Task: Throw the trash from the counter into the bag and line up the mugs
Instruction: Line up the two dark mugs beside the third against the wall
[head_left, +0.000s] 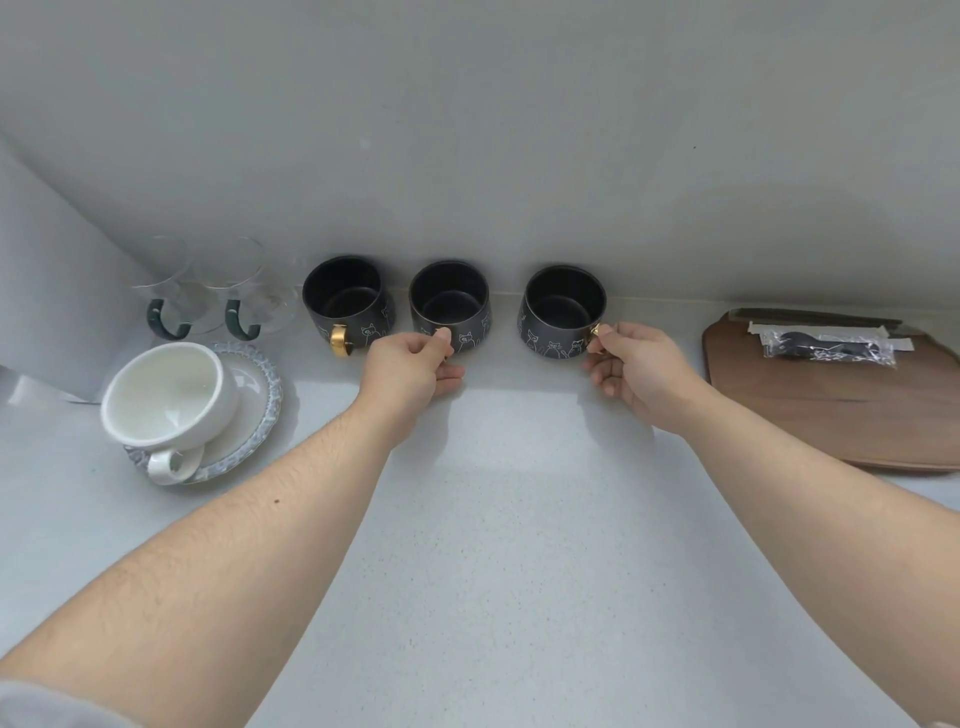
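Three black mugs stand along the back of the counter (493, 519), close to the wall and upright with their mouths open to the camera. The left mug (347, 301) stands alone, its gold handle turned toward the person and free. The middle mug (450, 304) sits just beside it, and the right mug (563, 310) stands further off, so the gap between middle and right is plainly wider than the gap between left and middle.

That uneven gap is what the coming move seems to turn on. The left hand (413, 366) is closed on the middle mug's handle at the mug's near side, thumb on top and fingers curled beneath. The right hand (636, 371) pinches the gold handle of the right mug, which sticks out to the mug's right, so the mug lies to the left of that grip and toward the wall. Each hand is the nearer one to its own mug. To even the row, I judge the right mug would need sliding leftward along the wall line, and its handle turned to face the front like the other two.

Further out, a white cup (166, 395) tips on a saucer (260, 415) at left, behind it two glass cups (208, 291). On the right a wooden board (841, 410) carries a wrapped black utensil (826, 345). No bag is in view.
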